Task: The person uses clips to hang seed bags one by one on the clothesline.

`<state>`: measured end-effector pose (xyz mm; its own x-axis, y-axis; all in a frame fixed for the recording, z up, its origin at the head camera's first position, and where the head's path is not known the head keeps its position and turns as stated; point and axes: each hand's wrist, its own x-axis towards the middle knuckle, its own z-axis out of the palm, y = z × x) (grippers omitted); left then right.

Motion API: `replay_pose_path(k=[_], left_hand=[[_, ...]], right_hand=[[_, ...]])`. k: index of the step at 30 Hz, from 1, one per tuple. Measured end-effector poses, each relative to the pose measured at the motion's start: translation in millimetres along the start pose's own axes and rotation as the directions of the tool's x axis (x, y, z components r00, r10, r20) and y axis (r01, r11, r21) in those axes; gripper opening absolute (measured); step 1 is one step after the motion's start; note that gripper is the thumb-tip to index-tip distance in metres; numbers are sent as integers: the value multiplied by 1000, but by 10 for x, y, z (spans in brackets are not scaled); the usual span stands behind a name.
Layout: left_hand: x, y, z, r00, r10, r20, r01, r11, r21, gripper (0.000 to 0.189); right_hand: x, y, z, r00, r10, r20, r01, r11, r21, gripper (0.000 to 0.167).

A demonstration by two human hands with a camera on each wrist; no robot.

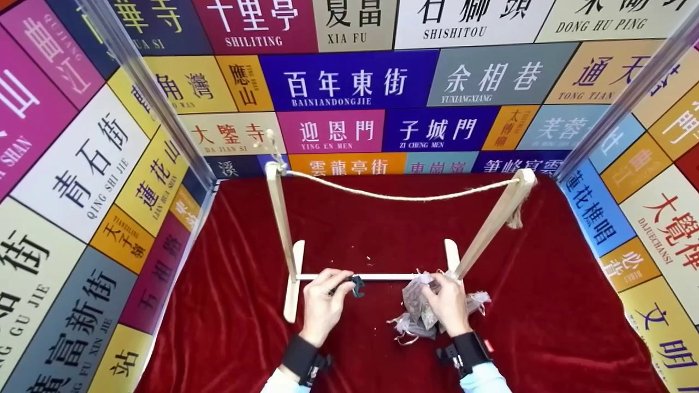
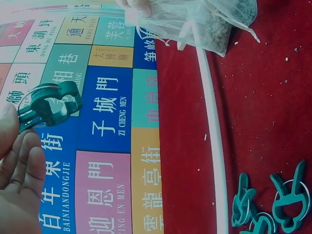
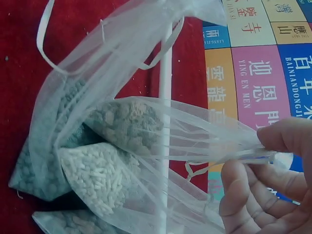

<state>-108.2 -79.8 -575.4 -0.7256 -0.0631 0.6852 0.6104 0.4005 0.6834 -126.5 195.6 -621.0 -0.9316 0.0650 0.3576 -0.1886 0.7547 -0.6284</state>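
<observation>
My left hand [image 1: 323, 303] pinches the handles of a dark green plastic clip [image 2: 51, 102] between thumb and fingers, above the cloth and near the crossbar. In the left wrist view the clip's jaws point away from the hand. My right hand [image 1: 450, 305] pinches the gathered neck of a sheer white drawstring pouch [image 3: 131, 124], whose lower part holds small pieces. Other pouches lie against it; one contains pale, rice-like grains [image 3: 100, 178], another darker pellets [image 3: 44, 170]. Several more green clips [image 2: 291, 201] lie on the cloth in the left wrist view.
A wooden stand has a left post [image 1: 282, 229], a right post [image 1: 491, 229] and a white crossbar [image 1: 377, 277]. A slack rope [image 1: 415, 198] hangs between the post tops. Dark red cloth [image 1: 229, 305] covers the table; small crumbs are scattered on it. Sign-printed panels [image 1: 349, 82] surround it.
</observation>
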Motion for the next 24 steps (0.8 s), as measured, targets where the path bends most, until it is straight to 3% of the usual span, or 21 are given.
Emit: replay_pose_path(k=[5,9,14,18,24], left_hand=[[97,83,-70,1000,19,-15,-19,1000,-5,18],[293,243,-184,998,55,-30,-56,998,-20,18],[673,522,-374,984,165,-68,-168,985,-44,21],[1043,780,-496,956,274,-107,-280,959,-36,19],[1500,1070,-594,933,327,-150,-334,942,-23,17]], right_hand=[[16,-53,-25,1000,-22,15,21,1000,13,15],[48,-150,-76,996,-91,-1,91,996,22,15],[152,-388,-202,984,-181,-7,181,980,85,17],[279,-630,-347,976,-216,36,207,964,169,18],[519,-954,-527,940,-335,68,309,918,250,18]])
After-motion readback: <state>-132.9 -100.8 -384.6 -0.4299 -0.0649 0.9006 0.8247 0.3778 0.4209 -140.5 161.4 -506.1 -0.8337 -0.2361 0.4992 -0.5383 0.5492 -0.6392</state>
